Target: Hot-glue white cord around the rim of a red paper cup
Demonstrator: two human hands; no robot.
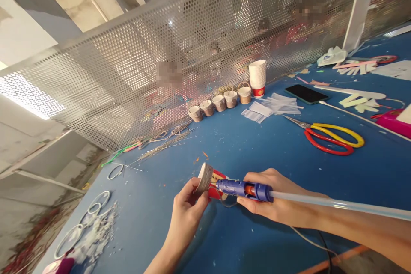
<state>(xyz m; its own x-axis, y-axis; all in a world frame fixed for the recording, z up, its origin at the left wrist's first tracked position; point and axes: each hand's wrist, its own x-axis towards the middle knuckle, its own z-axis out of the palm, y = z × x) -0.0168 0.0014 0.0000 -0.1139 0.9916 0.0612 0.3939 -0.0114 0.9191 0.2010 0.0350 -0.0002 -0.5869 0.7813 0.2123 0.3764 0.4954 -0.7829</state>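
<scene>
My left hand (189,207) is closed around a small paper cup (205,176), tilted on its side, with grey-brown cord wound about its rim end. The cup's lower part is red and printed. In my right hand (263,209) is a blue hot glue gun (236,188), its nozzle at the cup's side near the cord. A long translucent glue stick (327,201) sticks out of its back over my right forearm. Loose cord hangs below the cup. My fingers hide part of the cup and the gun's handle.
Several small cord-wrapped cups (219,103) line the perforated metal screen (135,72), beside stacked paper cups (257,75). To the right lie white strips (279,106), a phone (306,93) and scissors (330,137). Left are thin cords (167,143), rings (99,201) and white scraps (99,235). People sit beyond the screen.
</scene>
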